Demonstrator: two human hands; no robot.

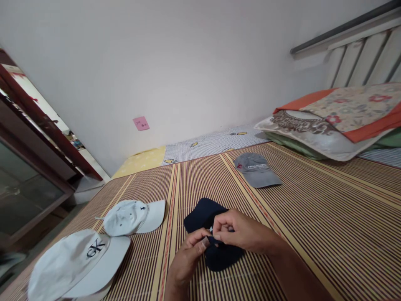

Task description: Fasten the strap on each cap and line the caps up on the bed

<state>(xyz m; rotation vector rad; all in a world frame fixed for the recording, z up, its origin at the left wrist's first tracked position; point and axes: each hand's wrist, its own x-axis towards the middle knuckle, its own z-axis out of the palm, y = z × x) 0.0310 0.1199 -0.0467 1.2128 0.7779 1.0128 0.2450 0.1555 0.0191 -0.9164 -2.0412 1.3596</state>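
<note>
A navy baseball cap [203,212] lies on the striped bamboo mat [188,179], its brim pointing away from me. My left hand [193,251] pinches the cap's strap at the near side between thumb and fingers. Close beside it, my right hand [234,229] has its fingers pinched on the same strap, near a small pale spot. The fingers partly hide the strap and its fastening. To the left rest a pale cap with a small dark logo [127,217] and, nearer to me, a white cap with black lettering [72,263].
A grey cap [255,169] sits farther back to the right. Pillows with a floral, orange-edged cover [338,113] are stacked at the right, below a radiator [366,58]. The white wall [188,75] bounds the far side, with a pink note [141,123] on it. A doorway stands at the left.
</note>
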